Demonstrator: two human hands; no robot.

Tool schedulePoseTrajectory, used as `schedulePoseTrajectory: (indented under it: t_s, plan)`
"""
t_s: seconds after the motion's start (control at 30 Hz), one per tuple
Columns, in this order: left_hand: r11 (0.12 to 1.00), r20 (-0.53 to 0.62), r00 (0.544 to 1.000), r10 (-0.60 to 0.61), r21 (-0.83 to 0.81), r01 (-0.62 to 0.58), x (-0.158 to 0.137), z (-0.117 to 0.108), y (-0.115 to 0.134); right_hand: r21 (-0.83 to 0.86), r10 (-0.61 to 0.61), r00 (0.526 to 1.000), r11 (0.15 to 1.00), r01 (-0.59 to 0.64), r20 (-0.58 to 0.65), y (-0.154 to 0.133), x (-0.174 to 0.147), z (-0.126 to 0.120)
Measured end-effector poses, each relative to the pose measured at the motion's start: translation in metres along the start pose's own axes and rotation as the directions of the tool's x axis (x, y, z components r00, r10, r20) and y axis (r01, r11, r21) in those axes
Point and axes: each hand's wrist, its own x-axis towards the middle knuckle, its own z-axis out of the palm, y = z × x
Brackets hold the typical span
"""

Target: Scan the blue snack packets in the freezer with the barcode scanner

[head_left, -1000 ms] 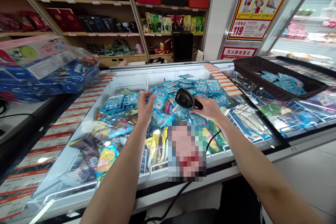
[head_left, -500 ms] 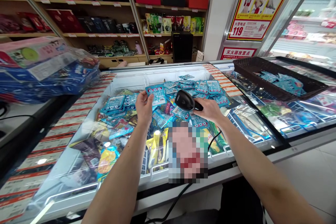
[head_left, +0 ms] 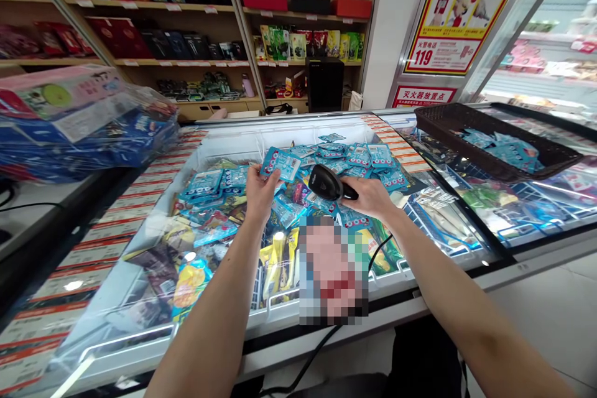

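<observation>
My left hand point(head_left: 262, 191) pinches a flat blue packet point(head_left: 282, 163) by its left edge and holds it raised and tilted. My right hand point(head_left: 369, 196) is wrapped round the handle of a black barcode scanner point(head_left: 326, 183), whose head points left toward the packet. A black cable point(head_left: 379, 251) runs down from the scanner past the freezer's front edge. Beneath both hands, more blue packets point(head_left: 358, 155) lie in loose heaps on the glass top of the chest freezer point(head_left: 224, 143). Yellow ice cream packs point(head_left: 275, 264) show under the glass.
A brown woven basket point(head_left: 433, 127) holding blue packets rests on the right freezer. On the left sit plastic-wrapped boxes point(head_left: 69, 115). Price label strips point(head_left: 93, 242) line the glass. Shelves point(head_left: 181, 62) with bottles and bags stand behind. A blurred patch covers part of the front.
The packet in my left hand has turned clockwise and shifted slightly right. The scanner in my right hand has moved a little left and tilted.
</observation>
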Motion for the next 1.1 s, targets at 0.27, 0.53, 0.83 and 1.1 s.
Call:
schedulePoseTrajectory:
  t_s: [0.27, 0.53, 0.83, 1.1]
  plan:
    - [1.000, 0.016, 1.000, -0.011, -0.008, 0.012, 0.0013, 0.0006, -0.0027, -0.058, -0.154, 0.988, 0.986, 0.156, 0.024, 0.0064, 0.0029, 0.0048]
    - [1.000, 0.032, 0.999, 0.013, -0.023, -0.013, 0.0011, -0.0001, -0.0031, -0.060, -0.182, 0.983, 0.981, 0.182, 0.016, 0.0084, 0.0032, 0.0076]
    - [0.997, 0.053, 0.997, 0.053, 0.048, -0.055, -0.0004, 0.0017, -0.0021, -0.066, -0.152, 0.988, 0.986, 0.154, 0.031, 0.0081, 0.0041, 0.0088]
    - [0.999, 0.049, 0.999, 0.021, 0.039, -0.022, -0.0035, 0.0026, 0.0047, -0.035, -0.123, 0.992, 0.992, 0.123, 0.008, 0.0106, 0.0046, 0.0104]
